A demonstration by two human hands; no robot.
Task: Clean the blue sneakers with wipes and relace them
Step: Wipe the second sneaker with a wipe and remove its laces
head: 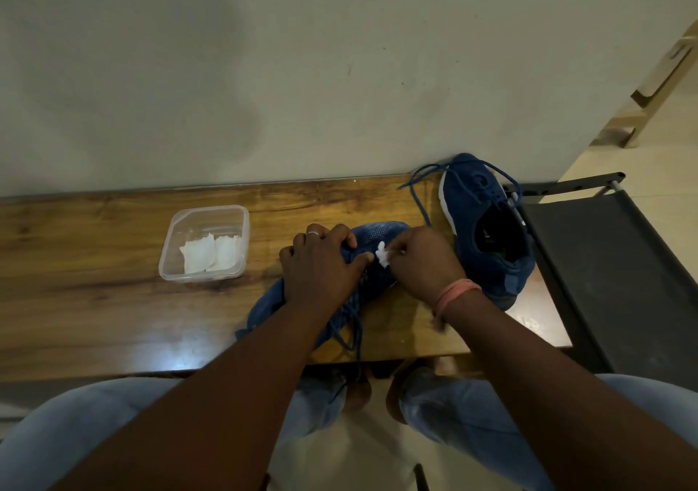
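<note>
One blue sneaker (381, 234) lies across the wooden table (94, 264), toe pointing away from me. My left hand (321, 264) presses down on its upper and grips it. My right hand (423, 260) pinches a small crumpled white wipe (382, 255) against the sneaker near the toe. The shoe's laces (353, 324) trail loose over the table's near edge. The second blue sneaker (487, 226) stands at the table's right end, its lace (419, 196) hanging loose over the wood.
A clear plastic tub (206, 243) holding folded white wipes (211, 254) sits to the left of the hands. A dark folding chair (612, 271) stands right of the table. The wall runs directly behind the table. My knees are below the near edge.
</note>
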